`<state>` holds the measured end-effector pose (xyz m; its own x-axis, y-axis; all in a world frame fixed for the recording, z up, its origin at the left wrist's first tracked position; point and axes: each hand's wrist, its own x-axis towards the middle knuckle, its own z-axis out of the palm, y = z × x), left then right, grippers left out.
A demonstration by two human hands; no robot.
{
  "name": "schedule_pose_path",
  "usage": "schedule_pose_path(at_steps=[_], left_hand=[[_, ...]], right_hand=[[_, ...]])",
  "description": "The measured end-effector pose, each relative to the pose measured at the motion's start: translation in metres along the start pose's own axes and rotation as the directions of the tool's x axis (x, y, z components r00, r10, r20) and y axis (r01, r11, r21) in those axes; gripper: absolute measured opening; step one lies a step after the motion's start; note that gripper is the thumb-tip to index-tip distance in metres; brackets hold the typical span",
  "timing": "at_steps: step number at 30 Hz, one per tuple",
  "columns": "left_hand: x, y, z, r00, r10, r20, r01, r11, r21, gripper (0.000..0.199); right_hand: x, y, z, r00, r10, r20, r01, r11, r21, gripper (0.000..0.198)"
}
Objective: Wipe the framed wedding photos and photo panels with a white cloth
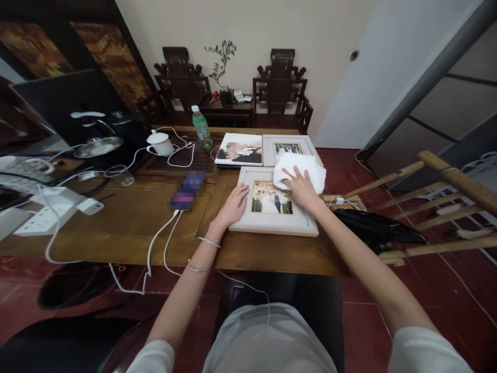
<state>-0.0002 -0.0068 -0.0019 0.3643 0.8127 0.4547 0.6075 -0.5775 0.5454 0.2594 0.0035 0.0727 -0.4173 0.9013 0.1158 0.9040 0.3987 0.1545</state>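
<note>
A picture frame [274, 223] with a pale border and a wedding photo in its middle lies flat near the table's front edge. My left hand [233, 205] rests on the frame's left side with its fingers stretched out. At the frame's upper right corner, my right hand [301, 187] holds a folded white cloth [316, 168] down, fingers spread over it. The cloth hides that corner and overlaps a second picture frame [310, 142] lying behind. To the left of that one, a photo album or panel [243, 140] lies on a dark stack.
On the wooden table [128, 212] are a phone [188, 190] on a white cable, a green-labelled bottle [201, 127], a lidded white cup [160, 142], a clear cup [119, 175], a pot [100, 150] and a power strip [46, 212]. A wooden chair [458, 181] stands at right.
</note>
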Motion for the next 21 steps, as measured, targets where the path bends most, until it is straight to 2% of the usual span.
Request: schedule_pose_path(at_steps=[4, 7, 11, 15, 18, 21], left_hand=[[0.000, 0.002, 0.000, 1.000, -0.010, -0.002, 0.010, 1.000, 0.003, 0.037], [0.001, 0.004, 0.001, 1.000, -0.013, -0.001, 0.013, 1.000, 0.002, 0.037], [0.001, 0.006, 0.001, 1.000, -0.023, 0.007, 0.023, 1.000, 0.017, 0.040], [0.001, 0.007, 0.002, 0.999, -0.041, 0.016, 0.040, 0.998, 0.045, 0.041], [0.002, 0.008, 0.001, 0.998, -0.046, 0.032, 0.044, 0.997, 0.058, 0.041], [0.002, 0.010, 0.000, 0.996, -0.075, 0.048, 0.073, 0.996, 0.054, 0.043]], right_hand=[[0.000, -0.012, 0.003, 0.998, -0.041, 0.039, 0.042, 0.999, -0.009, 0.059], [-0.026, -0.031, -0.006, 0.987, -0.126, 0.105, 0.120, 0.991, 0.057, 0.061], [-0.072, -0.052, -0.029, 0.946, -0.254, 0.204, 0.206, 0.951, 0.230, 0.066], [-0.100, -0.065, -0.043, 0.913, -0.349, 0.210, 0.262, 0.898, 0.354, 0.069], [-0.095, -0.076, -0.040, 0.923, -0.339, 0.183, 0.268, 0.906, 0.329, 0.068], [-0.070, -0.082, -0.026, 0.946, -0.282, 0.158, 0.236, 0.936, 0.260, 0.065]])
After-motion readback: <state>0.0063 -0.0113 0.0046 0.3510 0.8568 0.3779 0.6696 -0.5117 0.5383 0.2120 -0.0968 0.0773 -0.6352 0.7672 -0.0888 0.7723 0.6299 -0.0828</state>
